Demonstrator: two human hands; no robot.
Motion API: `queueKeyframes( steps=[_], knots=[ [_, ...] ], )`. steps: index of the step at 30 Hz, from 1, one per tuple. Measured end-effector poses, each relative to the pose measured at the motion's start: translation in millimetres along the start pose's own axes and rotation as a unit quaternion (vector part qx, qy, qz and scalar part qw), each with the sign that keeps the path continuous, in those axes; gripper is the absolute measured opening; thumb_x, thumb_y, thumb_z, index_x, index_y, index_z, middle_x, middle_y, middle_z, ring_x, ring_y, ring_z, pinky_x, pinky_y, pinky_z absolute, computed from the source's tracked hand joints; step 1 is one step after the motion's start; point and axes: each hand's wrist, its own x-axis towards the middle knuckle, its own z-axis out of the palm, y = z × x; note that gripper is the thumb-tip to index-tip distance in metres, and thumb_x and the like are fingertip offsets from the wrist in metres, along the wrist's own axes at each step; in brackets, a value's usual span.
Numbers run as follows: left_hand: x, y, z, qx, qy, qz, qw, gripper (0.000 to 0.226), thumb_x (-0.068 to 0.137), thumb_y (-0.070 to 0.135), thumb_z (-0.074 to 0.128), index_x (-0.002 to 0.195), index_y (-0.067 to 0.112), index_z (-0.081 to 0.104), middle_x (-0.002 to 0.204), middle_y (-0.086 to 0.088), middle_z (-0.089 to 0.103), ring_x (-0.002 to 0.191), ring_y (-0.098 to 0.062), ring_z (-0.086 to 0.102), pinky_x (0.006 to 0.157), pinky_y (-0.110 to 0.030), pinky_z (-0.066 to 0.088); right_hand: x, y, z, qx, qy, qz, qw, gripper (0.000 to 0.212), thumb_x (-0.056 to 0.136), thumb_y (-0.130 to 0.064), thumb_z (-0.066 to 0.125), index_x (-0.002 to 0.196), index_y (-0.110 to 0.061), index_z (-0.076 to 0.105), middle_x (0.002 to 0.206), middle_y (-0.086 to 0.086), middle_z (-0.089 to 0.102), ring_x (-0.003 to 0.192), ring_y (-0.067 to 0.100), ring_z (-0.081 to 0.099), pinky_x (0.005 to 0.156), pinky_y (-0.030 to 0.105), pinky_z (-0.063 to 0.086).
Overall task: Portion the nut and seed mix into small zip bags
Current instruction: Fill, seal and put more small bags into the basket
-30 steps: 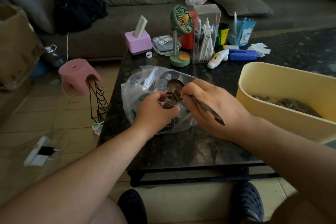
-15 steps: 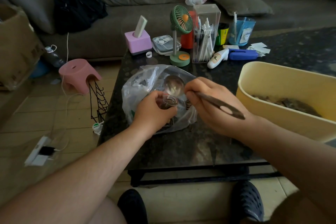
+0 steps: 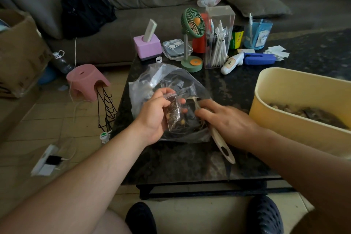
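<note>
My left hand [image 3: 154, 115] grips a small clear zip bag [image 3: 173, 114] partly filled with nuts and seeds, held upright over a large crumpled clear plastic bag [image 3: 150, 81] on the dark table. My right hand [image 3: 226, 121] lies low over a spoon [image 3: 218, 137], fingers round its neck; the pale handle with a hole sticks out toward me and the bowl lies near the large bag. A yellow tub [image 3: 288, 99] with the nut and seed mix [image 3: 307, 113] stands at the right.
At the table's back stand a green desk fan [image 3: 191, 43], a clear pen box [image 3: 218, 43], a pink block [image 3: 147, 46], a blue cup [image 3: 256, 34] and a blue stapler [image 3: 259, 59]. A pink stool [image 3: 85, 80] and wire rack [image 3: 106, 108] are left of the table. A sofa runs behind.
The spoon has come down from above the small bag to lie low by the large bag, handle toward me. My left hand has turned the small bag upright.
</note>
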Motion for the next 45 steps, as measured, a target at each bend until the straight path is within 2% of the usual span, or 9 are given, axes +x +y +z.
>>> queueKeyframes(
  steps=[6,12,16,19,23,30,35,39,45],
  knots=[
    [8,1,5,0.010,0.002,-0.082,0.997,0.018,0.110,0.019,0.051,0.127,0.018,0.055,0.102,-0.013,0.077,0.083,-0.028,0.072,0.074,-0.041,0.057,-5,4,7,-0.075,-0.035,0.011,0.997,0.044,0.107,-0.022,0.048,0.149,-0.032,0.037,0.163,-0.003,0.017,0.117,0.029,0.062,0.088,0.044,0.056],
    [12,1,9,-0.020,-0.050,-0.084,0.995,0.024,0.107,0.007,0.037,0.130,0.010,0.045,0.121,-0.017,0.077,0.090,-0.033,0.073,0.078,-0.044,0.055,-4,9,12,-0.065,-0.056,0.019,0.996,0.050,0.103,-0.017,0.053,0.151,-0.030,0.045,0.158,-0.001,0.029,0.120,0.029,0.061,0.094,0.042,0.055],
    [11,4,9,-0.066,-0.097,-0.076,0.990,0.027,0.097,0.004,0.030,0.118,0.008,0.046,0.123,-0.018,0.075,0.090,-0.034,0.072,0.085,-0.050,0.050,8,10,1,0.031,0.041,0.069,0.996,0.035,0.103,-0.024,0.056,0.137,-0.032,0.062,0.138,-0.005,0.049,0.114,0.017,0.060,0.096,0.036,0.054],
    [11,1,9,-0.070,-0.110,-0.058,0.990,0.029,0.091,0.001,0.028,0.110,0.007,0.050,0.111,-0.022,0.071,0.084,-0.034,0.071,0.080,-0.047,0.054,21,-2,-14,0.187,0.126,0.130,0.965,0.025,0.103,-0.032,0.061,0.127,-0.033,0.067,0.117,-0.015,0.059,0.098,0.002,0.062,0.086,0.022,0.054],
    [12,-4,8,-0.043,-0.106,-0.021,0.993,0.028,0.086,0.010,0.039,0.105,0.008,0.060,0.103,-0.021,0.068,0.090,-0.034,0.069,0.076,-0.045,0.060,35,-20,-22,0.378,0.103,0.122,0.912,0.038,0.097,-0.035,0.071,0.133,-0.039,0.061,0.111,-0.014,0.067,0.085,0.004,0.073,0.079,0.028,0.062],
    [6,1,6,0.012,-0.057,0.039,0.998,0.040,0.094,0.004,0.039,0.129,0.015,0.057,0.108,-0.019,0.071,0.093,-0.032,0.071,0.069,-0.043,0.059,40,-23,-20,0.319,0.068,0.093,0.941,0.030,0.093,-0.033,0.077,0.121,-0.041,0.070,0.109,-0.020,0.069,0.086,-0.002,0.066,0.074,0.018,0.058],
    [2,3,10,0.022,-0.034,0.021,0.999,0.021,0.101,0.005,0.061,0.121,0.011,0.064,0.111,-0.019,0.074,0.103,-0.032,0.073,0.083,-0.043,0.062,40,-23,-29,0.386,0.155,0.132,0.900,0.017,0.093,-0.018,0.077,0.091,-0.035,0.076,0.083,-0.013,0.073,0.077,-0.004,0.069,0.066,0.010,0.054],
    [-3,-4,14,0.052,-0.082,0.022,0.995,0.038,0.082,0.019,0.079,0.120,0.016,0.071,0.114,-0.007,0.079,0.112,-0.023,0.074,0.101,-0.042,0.059,42,-17,-36,0.385,0.182,0.151,0.892,0.012,0.086,-0.019,0.084,0.088,-0.030,0.078,0.078,-0.012,0.074,0.071,0.001,0.069,0.065,0.016,0.055],
    [-4,-11,17,0.092,-0.037,0.089,0.991,0.032,0.089,-0.006,0.077,0.109,0.017,0.073,0.099,0.000,0.080,0.097,-0.014,0.076,0.081,-0.024,0.060,37,-10,-43,0.300,0.120,0.132,0.937,0.017,0.086,-0.026,0.084,0.089,-0.040,0.074,0.085,-0.017,0.068,0.080,-0.009,0.062,0.064,0.006,0.045]
  ],
)
